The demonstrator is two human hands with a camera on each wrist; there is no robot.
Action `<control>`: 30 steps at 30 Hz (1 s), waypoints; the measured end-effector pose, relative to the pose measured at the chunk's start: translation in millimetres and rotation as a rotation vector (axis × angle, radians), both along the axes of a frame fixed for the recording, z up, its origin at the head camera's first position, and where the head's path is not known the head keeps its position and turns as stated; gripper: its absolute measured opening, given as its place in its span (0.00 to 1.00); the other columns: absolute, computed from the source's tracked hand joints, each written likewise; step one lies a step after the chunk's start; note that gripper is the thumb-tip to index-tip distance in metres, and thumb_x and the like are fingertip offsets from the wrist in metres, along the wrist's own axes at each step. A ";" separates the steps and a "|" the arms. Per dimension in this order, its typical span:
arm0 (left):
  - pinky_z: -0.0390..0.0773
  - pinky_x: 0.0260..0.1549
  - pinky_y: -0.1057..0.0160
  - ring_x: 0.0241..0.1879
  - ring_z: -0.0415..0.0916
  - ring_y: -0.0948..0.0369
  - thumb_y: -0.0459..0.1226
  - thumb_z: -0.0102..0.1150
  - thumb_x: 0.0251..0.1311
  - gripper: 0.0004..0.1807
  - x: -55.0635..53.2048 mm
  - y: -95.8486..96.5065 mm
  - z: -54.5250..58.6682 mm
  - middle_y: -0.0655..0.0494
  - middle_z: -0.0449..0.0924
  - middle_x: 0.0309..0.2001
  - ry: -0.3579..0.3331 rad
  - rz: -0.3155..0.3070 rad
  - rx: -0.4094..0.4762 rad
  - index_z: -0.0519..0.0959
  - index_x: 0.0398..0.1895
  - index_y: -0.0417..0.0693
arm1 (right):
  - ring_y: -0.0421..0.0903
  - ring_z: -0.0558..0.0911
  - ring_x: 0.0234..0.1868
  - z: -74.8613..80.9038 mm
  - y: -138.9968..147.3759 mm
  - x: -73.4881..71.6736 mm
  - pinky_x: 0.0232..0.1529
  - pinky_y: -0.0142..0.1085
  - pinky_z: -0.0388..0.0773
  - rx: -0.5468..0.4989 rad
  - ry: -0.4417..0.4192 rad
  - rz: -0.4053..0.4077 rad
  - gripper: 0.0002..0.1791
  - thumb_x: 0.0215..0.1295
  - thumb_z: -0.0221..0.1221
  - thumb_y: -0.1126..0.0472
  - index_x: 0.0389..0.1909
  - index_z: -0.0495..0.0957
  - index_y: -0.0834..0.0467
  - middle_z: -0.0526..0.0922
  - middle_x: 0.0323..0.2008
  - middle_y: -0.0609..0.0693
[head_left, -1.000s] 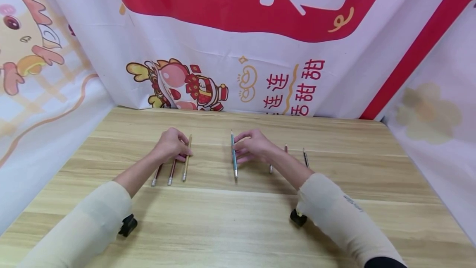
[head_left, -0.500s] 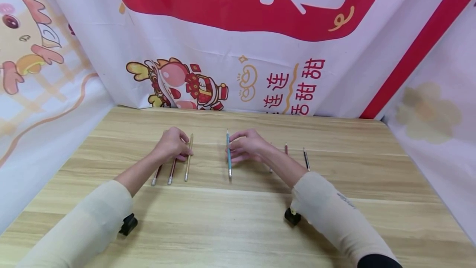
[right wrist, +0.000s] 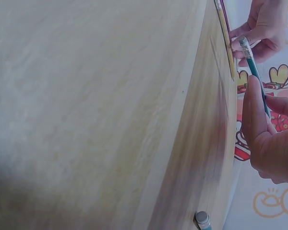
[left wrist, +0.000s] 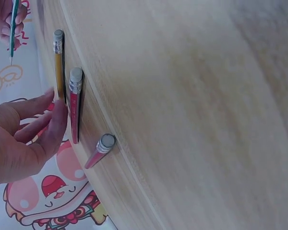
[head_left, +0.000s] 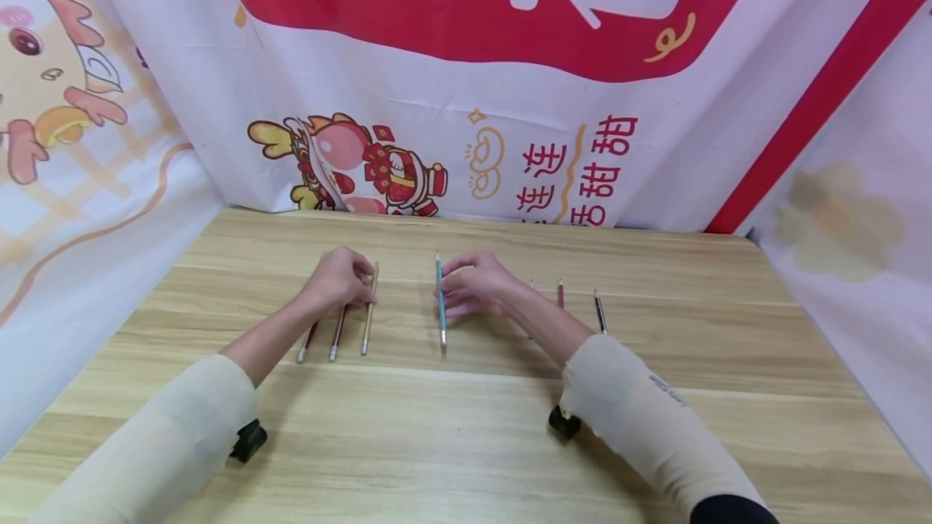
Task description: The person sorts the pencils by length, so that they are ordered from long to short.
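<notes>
My left hand pinches a yellow pencil that lies on the table with its eraser end toward me. Close by on its left lie two dark red pencils, the nearer one and the outer one, their upper parts hidden by the hand. Right of the table's middle, my right hand holds a teal pencil between thumb and fingers, tip pointing away. In the right wrist view the teal pencil stands out above the fingers, eraser end up.
On the right lie a red pencil and a black pencil. Another pencil is mostly hidden behind my right forearm. A printed cloth hangs at the back edge of the wooden table. Black devices sit under both sleeves.
My right hand has moved left with the teal pencil, toward the yellow one. The yellow pencil's eraser end has shifted slightly right under my left hand, which has barely moved.
</notes>
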State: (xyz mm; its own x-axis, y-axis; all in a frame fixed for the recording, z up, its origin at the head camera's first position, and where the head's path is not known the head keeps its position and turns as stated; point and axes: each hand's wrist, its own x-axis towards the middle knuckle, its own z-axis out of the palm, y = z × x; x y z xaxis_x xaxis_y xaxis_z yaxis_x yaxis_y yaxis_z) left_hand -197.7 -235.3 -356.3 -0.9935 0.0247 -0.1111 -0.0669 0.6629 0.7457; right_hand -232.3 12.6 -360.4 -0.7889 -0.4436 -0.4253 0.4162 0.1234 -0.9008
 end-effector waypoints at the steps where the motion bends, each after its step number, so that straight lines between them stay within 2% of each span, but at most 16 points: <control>1: 0.87 0.27 0.68 0.27 0.80 0.61 0.19 0.76 0.46 0.23 -0.9 0.0 -0.4 0.39 0.82 0.33 0.020 -0.010 -0.029 0.80 0.48 0.20 | 0.52 0.87 0.32 0.1 -0.3 0.0 0.40 0.46 0.92 0.001 0.002 0.001 0.14 0.68 0.59 0.76 0.53 0.75 0.68 0.83 0.51 0.73; 4: 0.81 0.29 0.71 0.32 0.77 0.59 0.21 0.78 0.44 0.25 -2.5 0.4 -0.3 0.39 0.83 0.35 0.044 -0.027 -0.105 0.82 0.49 0.23 | 0.51 0.87 0.31 1.1 -1.1 0.2 0.41 0.46 0.92 0.003 0.005 0.003 0.14 0.68 0.59 0.76 0.53 0.75 0.68 0.84 0.49 0.72; 6: 0.81 0.30 0.70 0.34 0.77 0.57 0.21 0.77 0.45 0.27 -3.5 1.2 0.0 0.38 0.83 0.37 0.025 -0.036 -0.110 0.81 0.52 0.23 | 0.51 0.87 0.31 1.4 -1.5 0.0 0.41 0.46 0.92 0.005 0.006 0.002 0.14 0.68 0.59 0.76 0.53 0.76 0.67 0.85 0.48 0.71; 12: 0.88 0.30 0.65 0.34 0.76 0.56 0.18 0.72 0.48 0.31 -4.5 1.9 0.4 0.34 0.79 0.42 -0.071 -0.052 -0.057 0.77 0.60 0.22 | 0.51 0.87 0.31 2.7 -2.6 0.3 0.41 0.46 0.92 0.014 0.007 0.001 0.15 0.67 0.60 0.76 0.53 0.76 0.67 0.84 0.50 0.73; 16: 0.91 0.31 0.61 0.30 0.78 0.57 0.16 0.69 0.51 0.33 -4.5 1.6 0.5 0.33 0.75 0.44 -0.114 -0.050 -0.012 0.73 0.63 0.21 | 0.50 0.86 0.30 2.6 -4.4 0.5 0.42 0.46 0.91 0.018 0.007 0.003 0.15 0.67 0.60 0.76 0.53 0.76 0.67 0.83 0.51 0.74; 20: 0.91 0.27 0.60 0.25 0.81 0.58 0.15 0.68 0.53 0.33 -4.8 1.1 -0.2 0.34 0.73 0.43 -0.128 -0.046 0.006 0.71 0.65 0.21 | 0.50 0.86 0.30 2.2 -7.8 0.2 0.42 0.47 0.91 0.015 0.004 0.004 0.14 0.67 0.60 0.77 0.53 0.76 0.67 0.83 0.52 0.74; 30: 0.91 0.29 0.60 0.28 0.83 0.56 0.15 0.66 0.55 0.34 -5.6 2.3 -0.9 0.33 0.70 0.46 -0.153 -0.033 0.037 0.68 0.68 0.21 | 0.50 0.85 0.28 -1.4 -21.9 -0.7 0.39 0.47 0.92 0.007 0.025 0.009 0.14 0.67 0.60 0.77 0.52 0.76 0.68 0.85 0.47 0.73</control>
